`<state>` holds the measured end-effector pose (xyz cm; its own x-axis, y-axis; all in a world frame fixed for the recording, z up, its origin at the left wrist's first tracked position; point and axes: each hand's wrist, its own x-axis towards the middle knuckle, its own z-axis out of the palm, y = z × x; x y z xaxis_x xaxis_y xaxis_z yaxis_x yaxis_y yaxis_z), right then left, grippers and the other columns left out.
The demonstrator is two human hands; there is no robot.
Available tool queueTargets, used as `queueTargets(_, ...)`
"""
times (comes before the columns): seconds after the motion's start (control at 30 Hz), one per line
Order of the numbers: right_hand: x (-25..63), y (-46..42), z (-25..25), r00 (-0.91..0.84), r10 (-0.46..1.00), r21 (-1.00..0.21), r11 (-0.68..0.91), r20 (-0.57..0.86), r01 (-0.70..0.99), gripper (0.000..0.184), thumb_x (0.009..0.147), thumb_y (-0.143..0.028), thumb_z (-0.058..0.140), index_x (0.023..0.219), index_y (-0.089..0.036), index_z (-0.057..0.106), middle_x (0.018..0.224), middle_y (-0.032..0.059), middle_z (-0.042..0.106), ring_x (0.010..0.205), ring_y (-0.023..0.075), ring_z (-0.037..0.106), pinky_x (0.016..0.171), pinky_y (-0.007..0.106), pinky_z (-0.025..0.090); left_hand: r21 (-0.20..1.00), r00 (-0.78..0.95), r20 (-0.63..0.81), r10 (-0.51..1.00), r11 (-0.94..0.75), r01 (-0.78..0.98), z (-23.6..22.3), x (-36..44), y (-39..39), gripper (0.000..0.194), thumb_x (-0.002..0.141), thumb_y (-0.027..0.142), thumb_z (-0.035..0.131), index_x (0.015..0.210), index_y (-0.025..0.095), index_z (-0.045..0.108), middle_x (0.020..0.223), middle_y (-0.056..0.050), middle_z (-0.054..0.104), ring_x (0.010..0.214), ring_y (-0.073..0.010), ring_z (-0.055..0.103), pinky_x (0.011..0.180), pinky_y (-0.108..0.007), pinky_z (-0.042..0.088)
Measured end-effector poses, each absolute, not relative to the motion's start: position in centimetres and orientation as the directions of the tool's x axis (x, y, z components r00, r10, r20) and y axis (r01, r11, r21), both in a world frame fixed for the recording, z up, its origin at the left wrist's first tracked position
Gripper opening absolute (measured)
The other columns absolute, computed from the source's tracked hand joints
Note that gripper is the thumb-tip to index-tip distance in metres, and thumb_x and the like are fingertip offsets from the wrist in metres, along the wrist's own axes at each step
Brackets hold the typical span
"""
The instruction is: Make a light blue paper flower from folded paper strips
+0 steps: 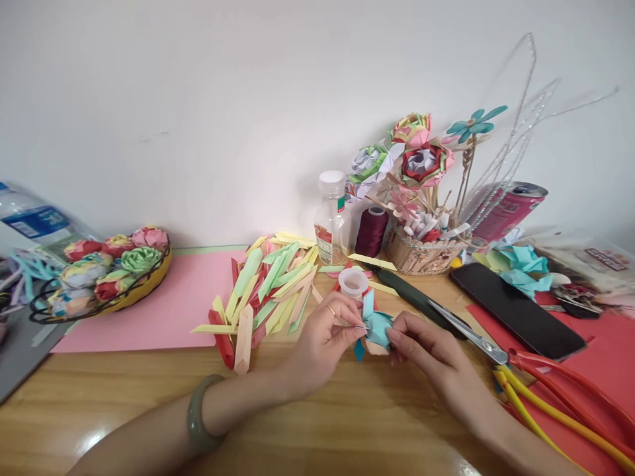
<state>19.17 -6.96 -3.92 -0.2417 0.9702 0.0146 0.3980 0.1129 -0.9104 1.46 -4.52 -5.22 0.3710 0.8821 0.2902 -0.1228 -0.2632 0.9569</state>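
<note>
Between my two hands is a folded paper flower (378,328) in light blue, with a darker blue petal and a peach piece at its lower side. My left hand (332,334) pinches its left side, thumb and forefinger together; a ring is on one finger and a green bangle on the wrist. The fingers of my right hand (421,340) close on the flower's right edge. Just behind stands a small white plastic cup (353,282). To the left lies a loose pile of folded paper strips (270,284) in yellow, green, red and peach.
Red-handled scissors (501,354), yellow-handled pliers and a black phone (518,311) lie at right. Behind stand a clear bottle (331,221), a maroon thread spool (372,231) and a basket of paper flowers (421,254). A yellow basket (143,281) holds more flowers on pink paper (193,297).
</note>
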Motion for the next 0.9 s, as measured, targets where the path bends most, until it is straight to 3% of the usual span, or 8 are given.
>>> queueTargets(0.27, 19.1, -7.3, -3.7, -0.234, 0.968, -0.856, 0.193, 0.087, 0.48, 0.033, 0.09, -0.042, 0.035, 0.066, -0.021, 0.044, 0.06, -0.0023, 0.044, 0.056, 0.0127, 0.042, 0.052, 0.025, 0.035, 0.958, 0.334, 0.287, 0.898, -0.26, -0.122, -5.2, 1.5, -4.5, 0.011, 0.082, 0.025, 0.055, 0.076, 0.018, 0.048, 0.088, -0.004, 0.047, 0.103, -0.0199, 0.049, 0.085, -0.035, 0.043)
queueTargets(0.4, 19.3, -7.3, -3.7, -0.213, 0.97, -0.851, 0.208, 0.117, 0.483, 0.031, 0.089, -0.038, 0.037, 0.064, -0.021, 0.044, 0.058, -0.0026, 0.043, 0.055, 0.0127, 0.042, 0.05, 0.025, 0.035, 0.965, 0.327, 0.25, 0.911, -0.206, -0.162, -5.1, 1.5, -4.3, 0.013, 0.081, 0.027, 0.056, 0.076, 0.018, 0.047, 0.088, -0.004, 0.047, 0.103, -0.02, 0.049, 0.08, -0.032, 0.044)
queueTargets(0.53, 20.0, -6.8, -3.8, -0.005, 0.981, -0.881, 0.177, 0.195, 0.438, 0.029, 0.085, -0.035, 0.042, 0.059, -0.022, 0.043, 0.052, -0.0031, 0.04, 0.05, 0.0127, 0.04, 0.047, 0.025, 0.035, 0.964, 0.293, 0.216, 0.931, -0.156, -0.216, -5.0, 1.3, -3.9, 0.019, 0.08, 0.033, 0.056, 0.077, 0.017, 0.047, 0.087, -0.003, 0.05, 0.09, -0.0166, 0.052, 0.074, -0.03, 0.045)
queueTargets(0.63, 20.2, -6.1, -3.5, 0.138, 0.969, -0.927, 0.145, 0.203, 0.346, 0.023, 0.083, -0.04, 0.047, 0.068, -0.022, 0.052, 0.064, -0.0005, 0.053, 0.061, 0.0151, 0.051, 0.055, 0.026, 0.043, 0.961, 0.356, 0.202, 0.913, -0.114, -0.254, -4.9, 1.2, -3.6, 0.024, 0.078, 0.037, 0.058, 0.076, 0.017, 0.045, 0.087, -0.004, 0.053, 0.091, -0.0177, 0.053, 0.075, -0.031, 0.045)
queueTargets(0.77, 19.6, -5.8, -3.0, -0.046, 0.997, -0.983, 0.062, 0.055, 0.171, 0.029, 0.08, -0.047, 0.052, 0.092, -0.022, 0.059, 0.088, 0.0043, 0.065, 0.083, 0.02, 0.06, 0.072, 0.032, 0.049, 0.961, 0.464, 0.221, 0.858, -0.112, -0.251, -4.8, 1.2, -3.6, 0.022, 0.08, 0.036, 0.057, 0.077, 0.018, 0.045, 0.084, -0.005, 0.056, 0.095, -0.019, 0.054, 0.081, -0.034, 0.044)
queueTargets(0.9, 19.2, -6.1, -3.0, -0.148, 0.989, -0.988, -0.002, -0.025, 0.156, 0.032, 0.075, -0.047, 0.059, 0.092, -0.02, 0.061, 0.079, 0.003, 0.066, 0.071, 0.0174, 0.061, 0.062, 0.029, 0.05, 0.972, 0.556, 0.188, 0.809, -0.071, -0.225, -4.6, 1.2, -3.7, 0.019, 0.08, 0.034, 0.057, 0.079, 0.017, 0.049, 0.083, -0.005, 0.056, 0.092, -0.0176, 0.055, 0.083, -0.034, 0.043)
